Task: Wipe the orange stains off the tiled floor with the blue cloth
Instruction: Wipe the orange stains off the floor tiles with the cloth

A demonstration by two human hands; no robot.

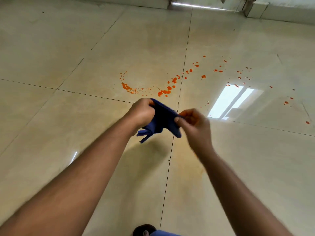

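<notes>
A dark blue cloth (162,120) hangs crumpled in the air between both hands, above the beige tiled floor (85,57). My left hand (142,113) grips its upper left part. Its right edge is pinched by my right hand (194,123). Beyond the hands, orange stains (164,91) lie on the floor in a curved trail of drops and blobs. More orange drops (218,70) scatter to the right, with a few far right (287,102).
A bright window reflection (233,101) shines on the tile at right. A white wall base (281,12) and a doorway gap run along the top. A foot (144,229) shows at the bottom edge. A faint orange smear (187,160) tints the tile under my right arm.
</notes>
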